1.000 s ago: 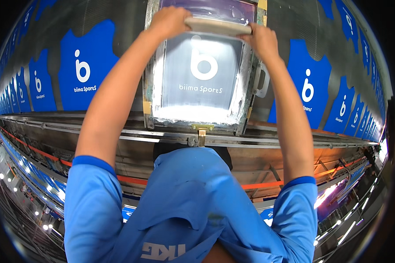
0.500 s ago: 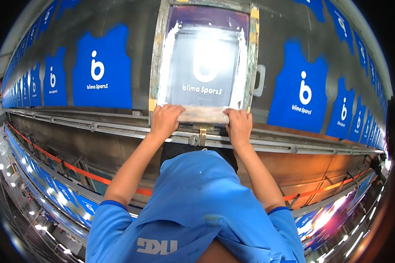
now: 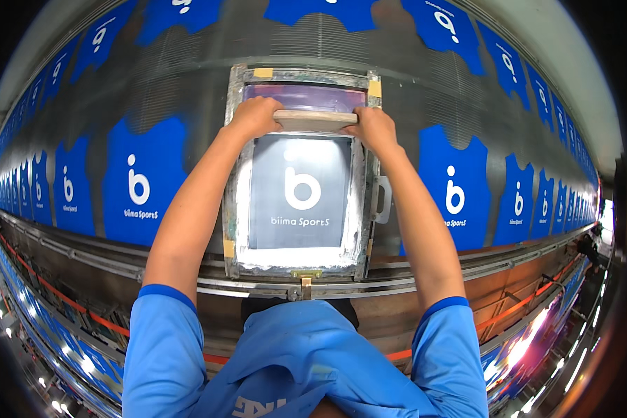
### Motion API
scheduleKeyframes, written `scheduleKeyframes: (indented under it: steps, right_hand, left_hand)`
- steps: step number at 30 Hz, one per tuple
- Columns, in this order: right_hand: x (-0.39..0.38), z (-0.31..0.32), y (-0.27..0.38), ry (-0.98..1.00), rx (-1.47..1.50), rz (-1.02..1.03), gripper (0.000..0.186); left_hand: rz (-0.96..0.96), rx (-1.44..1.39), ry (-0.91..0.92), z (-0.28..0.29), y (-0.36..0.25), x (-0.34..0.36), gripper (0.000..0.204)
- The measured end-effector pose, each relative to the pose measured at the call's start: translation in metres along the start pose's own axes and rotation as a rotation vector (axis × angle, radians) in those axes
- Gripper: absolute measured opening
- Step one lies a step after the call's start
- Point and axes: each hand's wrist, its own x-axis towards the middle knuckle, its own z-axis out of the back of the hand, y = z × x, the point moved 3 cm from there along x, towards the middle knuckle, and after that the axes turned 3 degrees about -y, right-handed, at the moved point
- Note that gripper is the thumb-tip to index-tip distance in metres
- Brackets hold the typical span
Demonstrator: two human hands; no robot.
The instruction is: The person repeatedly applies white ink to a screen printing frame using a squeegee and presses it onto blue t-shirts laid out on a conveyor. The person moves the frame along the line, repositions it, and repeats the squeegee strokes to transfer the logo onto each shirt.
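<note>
A squeegee with a pale wooden handle lies crosswise near the far end of the screen printing frame. My left hand is closed round its left end, and my right hand grips the right end. Nearer to me, the grey mesh shows a white round emblem and lettering. White ink lies along the near edge and sides of the mesh. Beyond the squeegee is a purple strip. What lies under the frame is hidden.
Blue sleeveless shirt pieces with white prints lie in rows on the long dark table, left, right and beyond the frame. A metal rail runs along the near edge. A grey handle sticks out at the frame's right side.
Both hands have carried the squeegee from the near end of the frame to its far end. My arms are stretched farther forward. The view has shifted, with more of the far shirt row showing.
</note>
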Motion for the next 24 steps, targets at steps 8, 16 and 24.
scheduleKeyframes:
  steps: [8, 16, 24]
  right_hand:
    - [-0.117, -0.059, -0.001, -0.232, 0.071, 0.059, 0.022]
    - [-0.280, -0.084, 0.027, -0.270, 0.149, 0.161, 0.030]
    - [-0.255, -0.075, 0.027, -0.135, 0.166, 0.218, 0.018]
  left_hand:
    - [0.011, 0.046, -0.071, -0.045, -0.041, -0.110, 0.019]
    - [-0.033, -0.001, -0.254, -0.108, -0.075, -0.273, 0.036]
    - [0.105, -0.080, -0.015, -0.087, -0.068, -0.255, 0.027]
